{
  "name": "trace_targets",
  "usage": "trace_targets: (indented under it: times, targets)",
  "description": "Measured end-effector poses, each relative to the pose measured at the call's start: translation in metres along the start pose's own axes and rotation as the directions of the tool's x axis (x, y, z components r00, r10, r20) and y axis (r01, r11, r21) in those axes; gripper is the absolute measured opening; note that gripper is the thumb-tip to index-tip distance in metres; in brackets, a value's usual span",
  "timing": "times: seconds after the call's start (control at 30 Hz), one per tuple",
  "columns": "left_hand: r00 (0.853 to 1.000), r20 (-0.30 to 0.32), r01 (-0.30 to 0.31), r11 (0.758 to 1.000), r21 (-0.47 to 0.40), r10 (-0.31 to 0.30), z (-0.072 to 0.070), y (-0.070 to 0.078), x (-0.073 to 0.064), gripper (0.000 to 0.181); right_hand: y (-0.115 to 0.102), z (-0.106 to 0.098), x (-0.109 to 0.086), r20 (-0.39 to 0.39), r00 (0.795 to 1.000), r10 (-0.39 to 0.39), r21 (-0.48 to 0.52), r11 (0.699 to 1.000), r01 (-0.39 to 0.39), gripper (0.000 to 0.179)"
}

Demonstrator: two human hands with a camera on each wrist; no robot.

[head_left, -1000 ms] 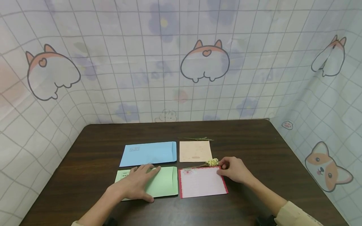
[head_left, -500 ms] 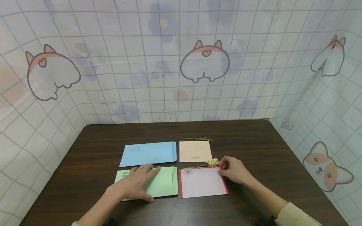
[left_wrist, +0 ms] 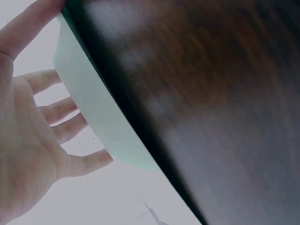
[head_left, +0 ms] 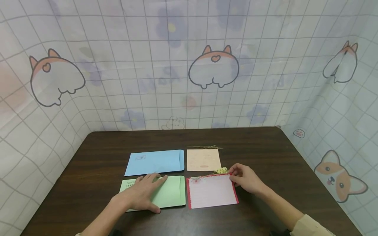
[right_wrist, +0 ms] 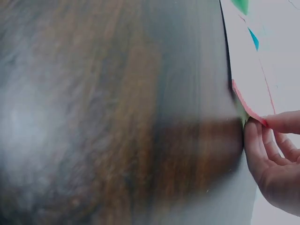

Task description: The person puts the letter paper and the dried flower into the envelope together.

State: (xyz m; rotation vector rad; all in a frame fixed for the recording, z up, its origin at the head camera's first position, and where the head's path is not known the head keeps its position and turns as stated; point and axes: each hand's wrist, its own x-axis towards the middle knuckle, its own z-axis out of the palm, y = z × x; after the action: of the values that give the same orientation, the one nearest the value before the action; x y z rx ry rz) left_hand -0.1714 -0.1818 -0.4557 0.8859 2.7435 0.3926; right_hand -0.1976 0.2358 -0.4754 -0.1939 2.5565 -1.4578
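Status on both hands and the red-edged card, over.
Left hand spread on green envelope. Right hand pinches card, far right corner. Yellow flower at card's far edge, possibly in the way.

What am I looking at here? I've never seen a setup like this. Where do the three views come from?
There is no robot, only a person's two bare hands. The wide view comes from a camera worn on the head; the two close-ups come from cameras on the left and right wrists. On the dark wood-grain table lie a blue envelope, a green envelope, a beige card, a red-bordered sheet, a yellow flower sprig and a thin green sprig. The left hand rests on the green envelope, holding nothing. The right hand pinches the sheet's far right corner.
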Motion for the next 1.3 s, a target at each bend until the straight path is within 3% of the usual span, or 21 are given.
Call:
trace_targets:
  times: [0.3, 0.63, 0.9, 1.3]
  targets:
    - [1.000, -0.002, -0.004, 1.000, -0.001, 0.004, 0.000, 0.000, -0.001, 0.108, 0.009, -0.008, -0.001, 0.072, 0.997, -0.004, 0.131, 0.991, -0.005, 0.021]
    - [1.000, 0.007, 0.004, 1.000, -0.007, -0.004, -0.001, 0.000, 0.000, 0.108, 0.010, -0.017, 0.000, 0.079, 0.997, 0.009, 0.245, 0.969, -0.029, 0.021]
    - [1.000, 0.007, 0.000, 1.000, -0.005, 0.000, 0.000, 0.000, 0.000, 0.108, 0.004, -0.017, 0.002, 0.070, 0.997, 0.015, 0.275, 0.961, -0.034, 0.025]
    - [1.000, 0.020, 0.019, 1.000, -0.005, -0.018, -0.001, 0.001, 0.000, 0.108, -0.001, -0.001, 0.007, 0.098, 0.995, 0.019, 0.298, 0.953, -0.047, 0.028]
